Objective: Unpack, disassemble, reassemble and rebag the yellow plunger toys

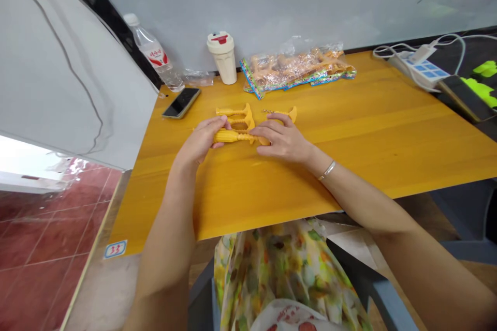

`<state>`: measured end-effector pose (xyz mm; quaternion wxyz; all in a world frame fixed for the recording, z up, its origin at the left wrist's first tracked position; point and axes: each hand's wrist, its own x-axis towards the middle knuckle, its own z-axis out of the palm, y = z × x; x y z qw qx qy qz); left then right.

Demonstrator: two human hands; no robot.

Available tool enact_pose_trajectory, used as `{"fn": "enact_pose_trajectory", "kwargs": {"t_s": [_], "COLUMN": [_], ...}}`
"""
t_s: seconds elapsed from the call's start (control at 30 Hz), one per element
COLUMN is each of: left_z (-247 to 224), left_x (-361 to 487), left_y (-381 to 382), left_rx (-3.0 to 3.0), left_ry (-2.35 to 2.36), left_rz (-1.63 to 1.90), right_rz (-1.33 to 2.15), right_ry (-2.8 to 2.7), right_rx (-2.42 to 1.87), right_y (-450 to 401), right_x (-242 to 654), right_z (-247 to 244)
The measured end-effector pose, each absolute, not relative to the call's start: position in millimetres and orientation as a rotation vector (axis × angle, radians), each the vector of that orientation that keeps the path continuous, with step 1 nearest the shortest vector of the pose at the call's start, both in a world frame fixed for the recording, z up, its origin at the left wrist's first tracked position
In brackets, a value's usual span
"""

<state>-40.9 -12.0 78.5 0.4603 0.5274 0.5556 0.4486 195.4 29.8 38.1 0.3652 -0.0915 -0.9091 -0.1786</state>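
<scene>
Tabletop (349, 139): smooth yellow-brown surface, wood-look grain, soft sheen. Yellow pieces (233, 111): plastic-looking; the held one (226, 136) has a ridged handle. Bags (295, 70): clear plastic, crinkled, glossy. Bottle (153, 54): clear plastic, shiny. Cup (225, 59): smooth off-white, material unclear. Phone (181, 103): glossy dark screen. Bracelet (327, 170): polished silvery metal. Board (272, 0): smooth, pale grey, faint sheen. Floor tiles (50, 238): red, glossy. Chair (388, 300): grey-blue, smooth, plastic-looking. Clothing (279, 269): soft printed cloth, gathered in folds. Power strip (423, 70): smooth white plastic-looking casing.
</scene>
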Motion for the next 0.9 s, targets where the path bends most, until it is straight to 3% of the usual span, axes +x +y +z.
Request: {"fn": "enact_pose_trajectory", "kwargs": {"t_s": [0.17,0.33,0.67,0.9], "left_z": [74.3,67.3,62.2,61.9], "left_x": [-69.5,-100.8,-127.8,-125.9], "left_y": [-2.8,-2.3,-9.0,-12.5], "left_rx": [1.129,1.363,1.557,1.543], "left_ry": [1.481,1.693,1.879,1.821], "left_rz": [1.418,1.507,0.835,0.590], "right_rz": [-0.280,-0.098,0.191,0.233], "right_ry": [-2.354,-2.286,-2.448,-2.520], "right_rx": [-0.694,-1.124,-1.246,-1.232], "right_y": [50.2,80.6,88.7,89.1], "right_x": [219.2,233.7,239.5,241.0], "right_z": [42.3,27.4,9.3,13.6]}}
